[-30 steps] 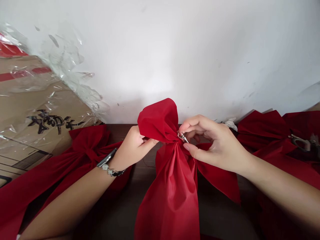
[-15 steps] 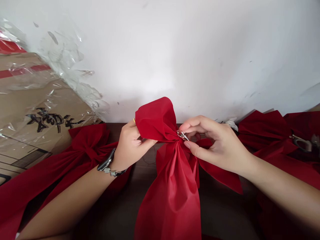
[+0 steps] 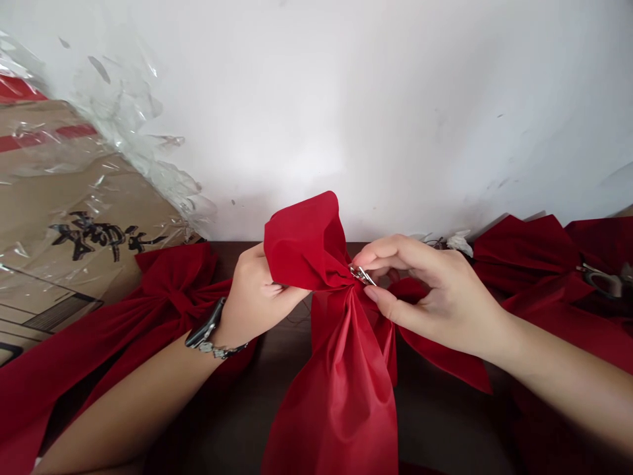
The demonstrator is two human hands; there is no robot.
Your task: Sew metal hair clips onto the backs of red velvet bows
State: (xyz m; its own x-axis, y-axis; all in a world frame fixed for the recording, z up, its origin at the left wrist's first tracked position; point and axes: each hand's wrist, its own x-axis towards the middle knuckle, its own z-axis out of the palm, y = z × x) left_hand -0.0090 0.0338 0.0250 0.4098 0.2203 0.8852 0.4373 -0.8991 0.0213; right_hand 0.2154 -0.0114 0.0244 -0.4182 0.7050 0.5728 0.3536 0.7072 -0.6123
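A large red fabric bow (image 3: 341, 369) is held up in front of me, its tail hanging down and its middle gathered tight. My left hand (image 3: 264, 284) is closed on the bow's upper left loop (image 3: 304, 251), with some fingers hidden behind the cloth. At the gathered middle, my right hand (image 3: 420, 284) pinches a small silver metal clip (image 3: 362, 275) between thumb and fingers. The clip touches the folds there; whether it grips the fabric I cannot tell. Another red tail (image 3: 445, 356) shows below my right hand.
A finished-looking red bow (image 3: 173, 284) lies at left beside a cardboard box (image 3: 89, 198) wrapped in clear plastic. More red bows (image 3: 529, 251) lie at right, with scissors (image 3: 601, 282) on them. A white wall (image 3: 297, 99) stands behind the dark table (image 3: 440, 422).
The bow's upper loop has tipped slightly down and to the left with my left hand. My right hand keeps its pinch on the clip, a little lower than before.
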